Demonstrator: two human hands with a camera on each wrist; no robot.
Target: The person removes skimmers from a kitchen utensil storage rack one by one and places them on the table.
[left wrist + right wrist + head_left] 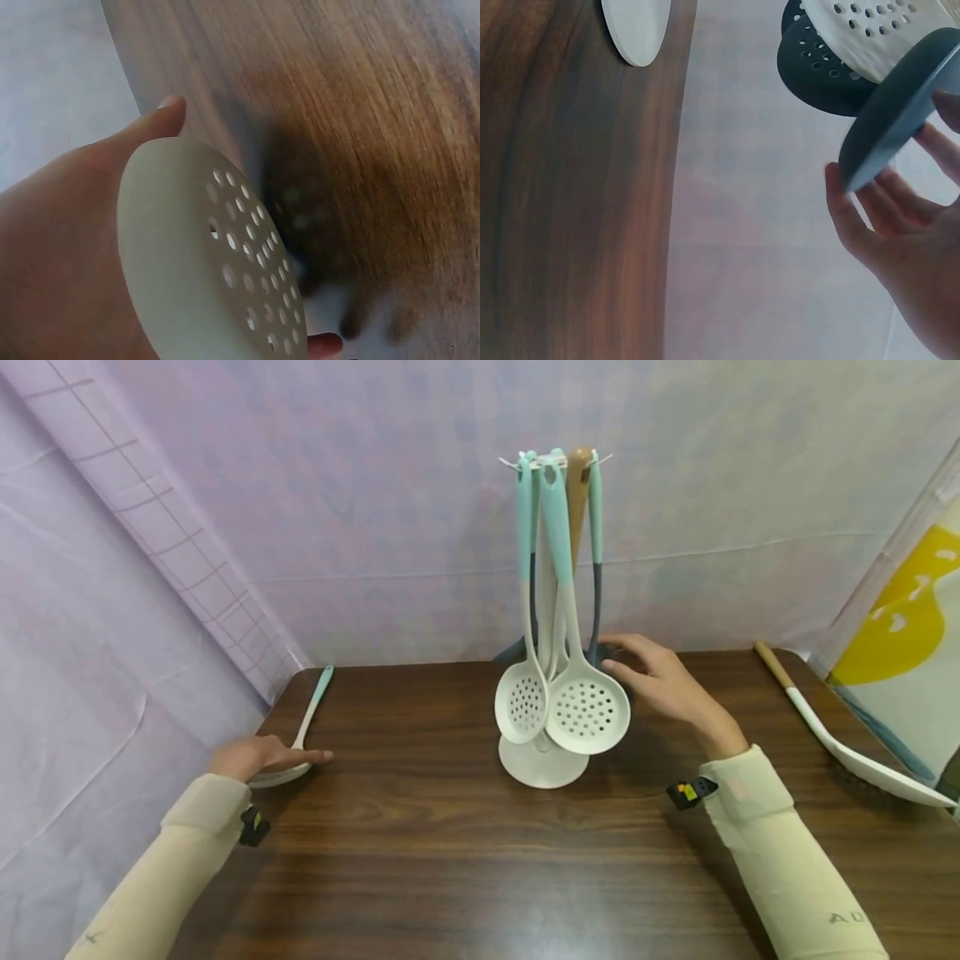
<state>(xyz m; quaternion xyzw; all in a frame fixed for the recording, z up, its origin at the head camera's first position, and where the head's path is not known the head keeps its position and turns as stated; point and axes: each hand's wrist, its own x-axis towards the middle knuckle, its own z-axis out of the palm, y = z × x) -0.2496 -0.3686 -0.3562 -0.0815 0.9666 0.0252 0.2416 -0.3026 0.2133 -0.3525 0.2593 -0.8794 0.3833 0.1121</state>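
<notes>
On the left side of the table lies a white skimmer with a mint handle [318, 689]. My left hand [258, 756] is over its perforated bowl [195, 247], with the thumb on one side and a fingertip showing on the other; the bowl hides most fingers in the left wrist view. In the middle stands a white utensil rack [543, 768] hung with several utensils. My right hand [663, 681] holds the bowl of a dark grey ladle [900, 112] at the rack's right side, fingers beneath and thumb above. Two white perforated spoons [587, 706] hang in front.
A white spatula-like utensil with a wooden handle [813, 722] lies along the table's right side. Another wooden handle [577, 485] hangs on the rack. Pale cloth [375, 527] rises behind the brown table [420, 860].
</notes>
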